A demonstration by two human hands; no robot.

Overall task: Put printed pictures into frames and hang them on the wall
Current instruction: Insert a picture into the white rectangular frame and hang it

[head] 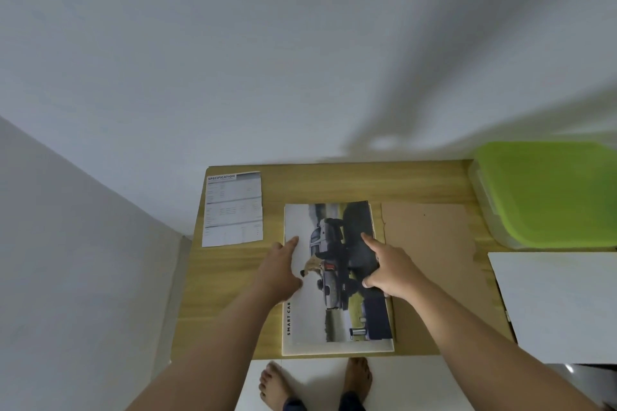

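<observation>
A printed picture (334,310) of a pickup truck, marked "SMART CAB", lies on a pale frame (334,350) whose rim shows along the near edge of the wooden table (233,294). My left hand (280,270) rests flat on the picture's left side with its fingers straight. My right hand (387,270) presses on the dark right side, index finger stretched forward and thumb out to the left. A brown backing board (430,243) lies just to the right of the picture.
A "SPECIFICATION" sheet (233,209) lies at the table's far left. A green-lidded plastic box (547,190) stands at the far right, a white board (561,304) below it. The white wall (300,43) rises behind the table. My bare feet (314,384) stand on the floor.
</observation>
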